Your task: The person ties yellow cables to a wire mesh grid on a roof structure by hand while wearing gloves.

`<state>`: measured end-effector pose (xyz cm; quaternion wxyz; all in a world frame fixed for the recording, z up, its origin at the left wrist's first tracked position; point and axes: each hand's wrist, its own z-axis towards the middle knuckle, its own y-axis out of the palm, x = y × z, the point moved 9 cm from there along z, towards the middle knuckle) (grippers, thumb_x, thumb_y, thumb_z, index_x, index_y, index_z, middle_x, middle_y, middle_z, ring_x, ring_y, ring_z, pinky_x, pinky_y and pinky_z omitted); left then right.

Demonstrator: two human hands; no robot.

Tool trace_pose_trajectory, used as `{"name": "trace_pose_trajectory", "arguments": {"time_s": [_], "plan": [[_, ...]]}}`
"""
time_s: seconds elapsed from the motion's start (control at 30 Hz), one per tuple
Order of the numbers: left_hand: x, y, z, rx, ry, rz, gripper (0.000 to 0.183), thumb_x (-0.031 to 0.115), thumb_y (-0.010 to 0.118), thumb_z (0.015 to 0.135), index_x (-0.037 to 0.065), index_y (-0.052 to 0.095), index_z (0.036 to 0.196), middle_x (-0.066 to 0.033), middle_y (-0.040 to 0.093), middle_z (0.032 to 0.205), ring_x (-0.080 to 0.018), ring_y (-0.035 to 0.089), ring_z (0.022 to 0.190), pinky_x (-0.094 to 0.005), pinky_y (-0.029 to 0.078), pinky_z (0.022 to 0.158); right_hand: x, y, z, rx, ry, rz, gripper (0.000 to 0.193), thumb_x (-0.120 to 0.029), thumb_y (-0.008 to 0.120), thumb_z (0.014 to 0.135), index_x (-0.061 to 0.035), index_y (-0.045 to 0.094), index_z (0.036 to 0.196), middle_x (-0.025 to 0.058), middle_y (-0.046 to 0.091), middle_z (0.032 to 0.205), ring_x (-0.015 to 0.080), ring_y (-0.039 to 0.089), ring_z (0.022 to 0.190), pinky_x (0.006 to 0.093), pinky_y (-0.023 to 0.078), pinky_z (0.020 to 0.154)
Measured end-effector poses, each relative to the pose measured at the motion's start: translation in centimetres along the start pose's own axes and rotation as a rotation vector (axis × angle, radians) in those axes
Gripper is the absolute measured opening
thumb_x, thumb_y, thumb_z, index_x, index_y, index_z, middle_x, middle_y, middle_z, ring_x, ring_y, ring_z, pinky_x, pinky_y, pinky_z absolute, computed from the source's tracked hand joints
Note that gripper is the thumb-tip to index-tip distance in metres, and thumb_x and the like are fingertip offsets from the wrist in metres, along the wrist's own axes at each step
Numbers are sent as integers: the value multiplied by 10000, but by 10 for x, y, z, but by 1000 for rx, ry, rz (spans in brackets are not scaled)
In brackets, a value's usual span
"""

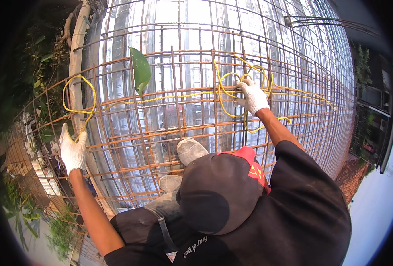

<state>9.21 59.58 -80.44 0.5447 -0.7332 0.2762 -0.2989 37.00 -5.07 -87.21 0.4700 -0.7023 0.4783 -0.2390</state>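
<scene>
My left hand [73, 150], in a white knit glove, is at the left edge of the rusty rebar grid [163, 129]. Its fingers are closed on one end of a thin yellow rope [92, 94], which rises from the glove in a loop. My right hand [252, 95], gloved the same way, reaches over the grid to the right of the middle. Its fingers bend round loose coils of yellow rope [223, 80] lying on the bars. Between the two hands a straight stretch of the rope runs along the grid, and more strands trail off to the right.
A green leaf [140, 71] lies on the bars. Shiny ribbed metal decking [196, 40] shows beneath. My boots [190, 150] stand on the grid below my cap [223, 195]. A pale pole [78, 48] edges the left side, with plants beyond. Long bar ends [311, 21] jut at upper right.
</scene>
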Motion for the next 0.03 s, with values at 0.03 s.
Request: {"name": "trace_pose_trajectory", "arguments": {"time_s": [0.03], "plan": [[-6, -3, 1, -78, -50, -87, 922, 460, 752, 921, 122, 336, 1671, -213, 484, 1607, -404, 462, 1482, -486, 396, 1215, 6, 0, -4, -6, 10, -9, 867, -343, 940, 704, -167, 573, 1470, 174, 464, 1607, 391, 467, 1475, 542, 489, 1112]]}}
